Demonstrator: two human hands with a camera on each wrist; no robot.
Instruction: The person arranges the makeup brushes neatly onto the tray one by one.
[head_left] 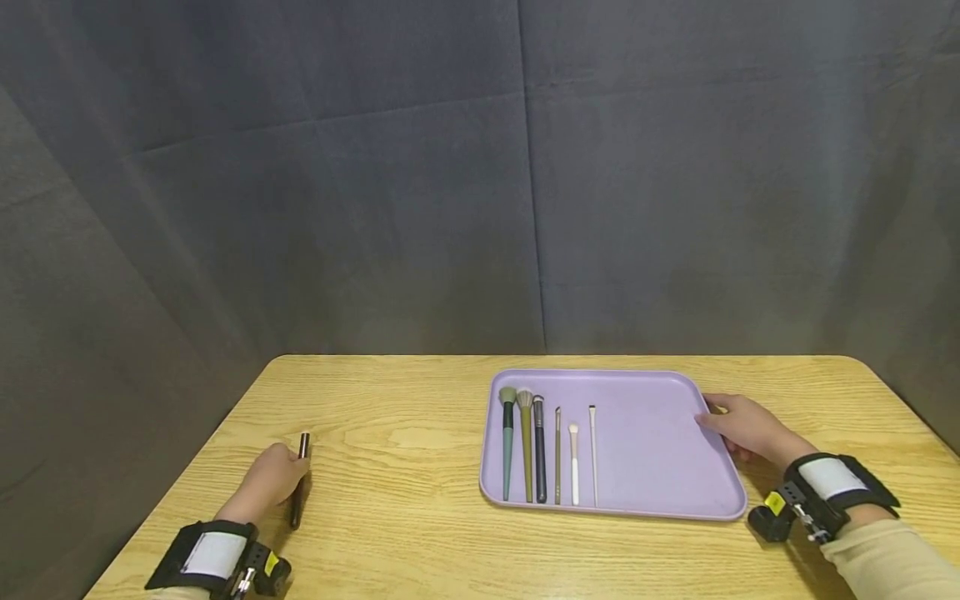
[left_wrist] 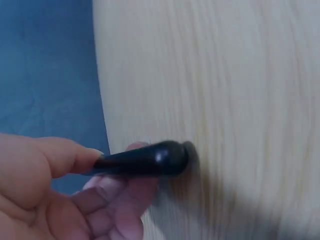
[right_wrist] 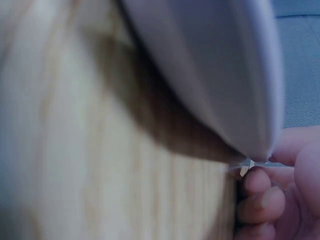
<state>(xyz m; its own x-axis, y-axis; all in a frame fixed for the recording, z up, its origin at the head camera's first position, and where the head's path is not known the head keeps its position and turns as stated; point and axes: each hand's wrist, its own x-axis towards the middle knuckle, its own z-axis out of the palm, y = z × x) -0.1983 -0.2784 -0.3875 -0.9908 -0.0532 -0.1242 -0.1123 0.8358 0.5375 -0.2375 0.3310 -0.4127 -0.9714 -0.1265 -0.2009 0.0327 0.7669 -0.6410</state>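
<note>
At the left of the table, my left hand (head_left: 273,475) pinches a dark makeup brush (head_left: 297,507) between thumb and fingers. The left wrist view shows the rounded black handle end of that makeup brush (left_wrist: 167,157) close over the wood, casting a shadow. My right hand (head_left: 750,429) grips the right rim of a lilac tray (head_left: 660,450), thumb on top and fingers beneath. In the right wrist view the tray (right_wrist: 210,65) looms large, its edge held by the fingertips. Several makeup brushes lie side by side in the tray's left half, including a green one (head_left: 507,450) and a white-handled one (head_left: 574,475).
The wooden table (head_left: 397,533) has rounded far corners. A grey cloth (head_left: 412,208) hangs behind it and along its sides. Each wrist wears a black strap with a small camera, such as the one by the tray's near right corner (head_left: 772,521).
</note>
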